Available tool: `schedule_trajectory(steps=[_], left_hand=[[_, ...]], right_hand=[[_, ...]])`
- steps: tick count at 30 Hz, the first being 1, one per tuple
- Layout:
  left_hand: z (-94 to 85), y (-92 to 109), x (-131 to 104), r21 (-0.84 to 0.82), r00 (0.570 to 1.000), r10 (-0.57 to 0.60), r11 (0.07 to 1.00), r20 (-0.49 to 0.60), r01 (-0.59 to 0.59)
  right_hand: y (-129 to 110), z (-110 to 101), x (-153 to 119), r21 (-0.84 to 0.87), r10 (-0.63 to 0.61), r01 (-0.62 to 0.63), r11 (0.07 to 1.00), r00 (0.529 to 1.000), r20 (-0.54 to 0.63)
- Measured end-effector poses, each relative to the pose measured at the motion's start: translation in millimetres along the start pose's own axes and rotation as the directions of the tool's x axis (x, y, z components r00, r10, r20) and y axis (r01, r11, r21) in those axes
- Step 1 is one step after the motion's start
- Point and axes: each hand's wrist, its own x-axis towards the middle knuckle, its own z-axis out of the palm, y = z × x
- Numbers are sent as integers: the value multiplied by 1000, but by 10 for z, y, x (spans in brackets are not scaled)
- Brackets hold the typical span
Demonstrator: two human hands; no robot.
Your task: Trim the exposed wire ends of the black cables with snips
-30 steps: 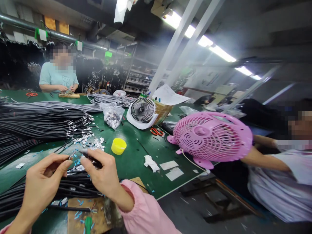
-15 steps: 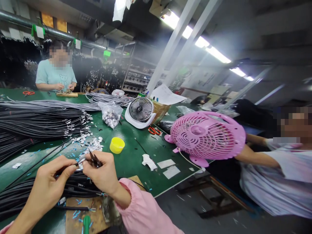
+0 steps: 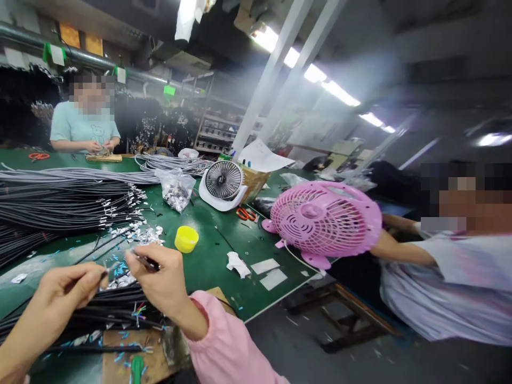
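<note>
My left hand (image 3: 66, 298) pinches the end of a black cable (image 3: 104, 274) at the lower left. Dark-handled cutters (image 3: 148, 262) sit inside my right hand (image 3: 162, 277), whose thumb and forefinger are pressed together around something too small to make out. A gap separates the two hands. Beneath them lie black cables (image 3: 116, 306), one ending in coloured wires (image 3: 139, 311). Foil scraps (image 3: 154, 234) and blue bits are scattered behind. A wooden board (image 3: 154, 360) with a green-handled tool (image 3: 137, 368) is at the bottom.
A yellow tub (image 3: 186, 239), a bag of small parts (image 3: 176, 191), a white fan (image 3: 223, 184) and orange scissors (image 3: 246, 214) stand or lie beyond my hands. To the right are a pink fan (image 3: 326, 218) and a seated person (image 3: 440, 277); another person (image 3: 86, 128) works across the table.
My hands have moved apart, the left one going left and slightly down with the cable end. The view has turned a little to the right.
</note>
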Motion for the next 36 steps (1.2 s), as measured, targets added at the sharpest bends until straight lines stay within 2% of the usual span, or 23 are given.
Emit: schedule_trajectory(steps=[3,8,13,15,21,25,29,31,36], left_hand=[[-13,-37,25,-76,993,-43,996,-108,35],[54,-14,28,-101,992,-67,993,-104,56],[81,35,20,-96,994,-82,993,-74,75],[79,50,18,-92,994,-84,993,-72,77],[81,64,1,-84,992,-92,993,-81,86],[67,-19,-7,-94,993,-90,992,-73,83],[34,-123,-18,-97,993,-94,992,-69,87],[25,-143,-26,-97,993,-93,992,-73,86],[19,-144,-41,-89,994,-80,993,-78,73]], right_hand=[[-88,1,-46,67,31,-39,997,993,118],[-146,-4,-86,-64,25,-13,998,983,179],[-47,-3,-116,-96,-115,142,985,963,244],[-27,-3,-127,-97,-113,140,985,964,243],[-100,-5,-120,-65,-18,32,997,977,212],[-129,-8,-120,-58,-7,20,998,977,214],[-121,-5,-132,-57,9,1,998,986,168],[-105,-2,-136,-62,-1,10,998,987,158],[-68,0,-126,-68,-78,95,993,972,222]])
